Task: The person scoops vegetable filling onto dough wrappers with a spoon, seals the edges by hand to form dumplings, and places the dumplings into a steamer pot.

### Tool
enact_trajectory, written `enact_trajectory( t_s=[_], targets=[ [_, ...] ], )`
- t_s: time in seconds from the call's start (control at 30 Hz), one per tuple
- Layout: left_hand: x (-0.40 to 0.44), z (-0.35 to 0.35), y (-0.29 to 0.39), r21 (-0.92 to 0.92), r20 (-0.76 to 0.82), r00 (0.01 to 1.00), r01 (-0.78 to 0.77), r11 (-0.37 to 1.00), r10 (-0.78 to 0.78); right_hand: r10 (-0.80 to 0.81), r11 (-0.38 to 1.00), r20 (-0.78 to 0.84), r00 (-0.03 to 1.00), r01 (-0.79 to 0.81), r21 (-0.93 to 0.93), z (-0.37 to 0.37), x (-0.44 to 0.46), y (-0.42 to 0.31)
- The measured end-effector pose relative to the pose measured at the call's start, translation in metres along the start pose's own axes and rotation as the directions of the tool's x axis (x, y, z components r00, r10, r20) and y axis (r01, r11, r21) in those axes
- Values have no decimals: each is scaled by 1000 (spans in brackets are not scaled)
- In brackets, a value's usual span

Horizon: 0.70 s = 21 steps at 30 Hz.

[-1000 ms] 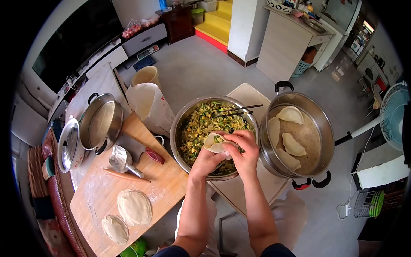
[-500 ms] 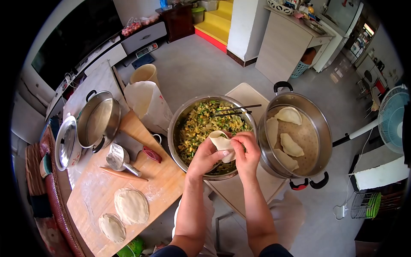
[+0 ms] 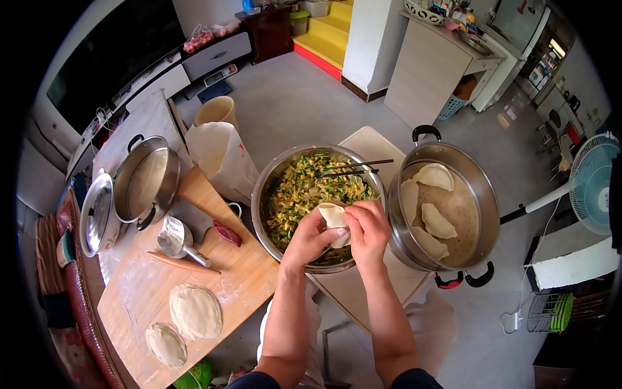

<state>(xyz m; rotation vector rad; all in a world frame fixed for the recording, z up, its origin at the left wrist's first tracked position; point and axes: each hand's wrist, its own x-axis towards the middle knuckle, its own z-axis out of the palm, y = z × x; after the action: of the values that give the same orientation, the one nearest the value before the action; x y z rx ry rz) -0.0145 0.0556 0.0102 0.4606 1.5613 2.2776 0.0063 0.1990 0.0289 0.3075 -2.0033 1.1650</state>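
Observation:
A folded dough wrapper [image 3: 332, 216] is held between my two hands above the near side of a steel bowl [image 3: 262, 214] of chopped yellow and green filling [image 3: 304, 188]. My left hand [image 3: 307, 241] is closed round its left side, thumb across the dough. The fingers of my right hand [image 3: 367, 232] pinch its right edge. Whether filling lies inside the wrapper is hidden. Two black chopsticks [image 3: 356, 170] rest across the bowl. Right of it, several folded dumplings [image 3: 438, 221] lie in a two-handled steel steamer pot [image 3: 490, 214].
On the wooden board [image 3: 139, 285] at left lie flattened dough pieces [image 3: 195, 312], a rolling pin [image 3: 183, 262], a metal scoop [image 3: 173, 238] and a red-handled knife [image 3: 227, 233]. An empty pan [image 3: 146, 183] and a lid [image 3: 98, 214] stand behind. A fan [image 3: 593, 181] is at right.
My hands have closed the dough wrapper further, its opening now folded together. My right fingers have shifted along its edge. The whole view has moved slightly.

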Motion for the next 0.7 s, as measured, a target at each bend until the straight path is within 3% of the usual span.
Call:
enact_trajectory(
  t_s=[0.13, 0.23, 0.3, 0.37, 0.4, 0.5, 0.53, 0.6, 0.7],
  targets=[
    [0, -2, -1, 53, -7, 1000, 21, 998, -21, 35, 999, 48, 998, -36, 24, -3, 2, 2],
    [-1, -1, 2, 68, -7, 1000, 11, 998, -10, 180, 976, 75, 981, -187, 108, -9, 6, -6],
    [1, 2, 4, 56, -14, 1000, -13, 998, 14, 287, 932, 188, 939, -319, 172, -12, 1, 2],
    [3, 0, 2, -33, -58, 996, -66, 997, 64, 359, 841, 262, 896, -432, 325, -8, -3, 14],
    [4, 1, 2, -77, -82, 993, -95, 992, 89, 455, 529, 471, 756, -655, 540, -7, -5, 16],
    [4, 5, 5, -137, -130, 985, -129, 982, 111, 400, 549, 552, 732, -673, 496, -7, -10, 16],
    [4, 3, 2, 29, -145, 979, -142, 989, 145, 392, 567, 576, 718, -681, 463, -6, -10, 21],
    [5, -5, -6, 353, -158, 963, -150, 924, 217, 421, 458, 613, 669, -740, 493, -8, -9, 20],
    [1, -15, -1, 212, -70, 992, -91, 973, 108, 405, 402, 635, 658, -751, 523, -13, -6, 18]
  ],
)
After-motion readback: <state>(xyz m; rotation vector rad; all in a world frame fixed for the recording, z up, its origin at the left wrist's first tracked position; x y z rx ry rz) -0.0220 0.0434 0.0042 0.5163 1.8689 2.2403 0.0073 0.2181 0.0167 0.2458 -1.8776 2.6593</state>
